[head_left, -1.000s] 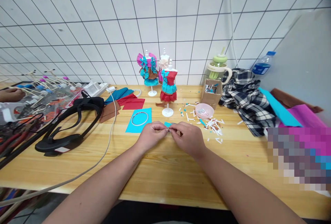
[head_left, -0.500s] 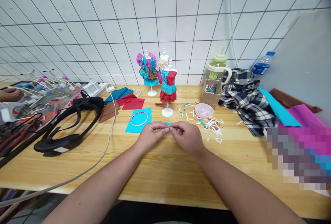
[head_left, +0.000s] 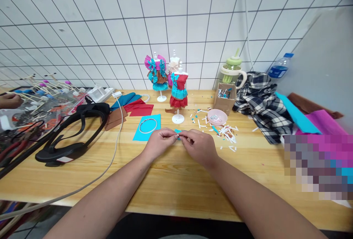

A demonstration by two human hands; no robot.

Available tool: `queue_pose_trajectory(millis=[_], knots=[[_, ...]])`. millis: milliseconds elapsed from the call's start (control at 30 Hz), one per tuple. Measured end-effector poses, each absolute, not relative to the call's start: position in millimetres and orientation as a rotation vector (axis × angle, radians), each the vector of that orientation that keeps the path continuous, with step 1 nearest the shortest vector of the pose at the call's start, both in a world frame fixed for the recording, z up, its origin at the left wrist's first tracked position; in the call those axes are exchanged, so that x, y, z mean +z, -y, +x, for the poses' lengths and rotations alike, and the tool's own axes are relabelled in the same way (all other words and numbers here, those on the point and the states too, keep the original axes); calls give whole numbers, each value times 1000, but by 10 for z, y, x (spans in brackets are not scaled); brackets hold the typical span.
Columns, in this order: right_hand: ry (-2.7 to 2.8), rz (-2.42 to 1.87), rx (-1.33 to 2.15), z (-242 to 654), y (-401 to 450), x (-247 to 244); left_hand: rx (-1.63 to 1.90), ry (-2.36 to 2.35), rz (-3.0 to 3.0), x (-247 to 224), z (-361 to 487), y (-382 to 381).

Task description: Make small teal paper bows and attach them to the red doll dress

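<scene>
The left hand (head_left: 160, 143) and right hand (head_left: 200, 146) meet, fingertips pinched together on a small blue scrap (head_left: 178, 131), just in front of a red-and-blue dressed mannequin (head_left: 179, 93) on the surface (head_left: 176, 184). Right of the mannequin sits a pink bowl (head_left: 217, 122).

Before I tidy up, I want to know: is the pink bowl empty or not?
Not empty: the pink bowl holds small pale pieces, visible inside its rim. They are too small to identify.

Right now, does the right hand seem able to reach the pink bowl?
Probably yes: nothing tall stands between the right hand and the pink bowl, though that hand pinches a small turquoise piece.
</scene>
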State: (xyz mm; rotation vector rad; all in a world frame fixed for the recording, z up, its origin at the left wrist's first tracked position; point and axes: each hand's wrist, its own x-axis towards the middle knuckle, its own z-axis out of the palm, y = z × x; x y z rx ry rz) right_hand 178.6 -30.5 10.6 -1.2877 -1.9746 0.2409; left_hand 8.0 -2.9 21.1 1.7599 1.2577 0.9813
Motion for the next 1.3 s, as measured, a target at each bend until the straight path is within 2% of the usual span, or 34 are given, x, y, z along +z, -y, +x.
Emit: queue_pose_trajectory(millis=[400, 1300], knots=[[1809, -1344, 441, 1755, 271, 124, 946, -1305, 1837, 241, 125, 73], [1779, -1299, 574, 1744, 271, 114, 861, -1349, 1852, 226, 100, 60]])
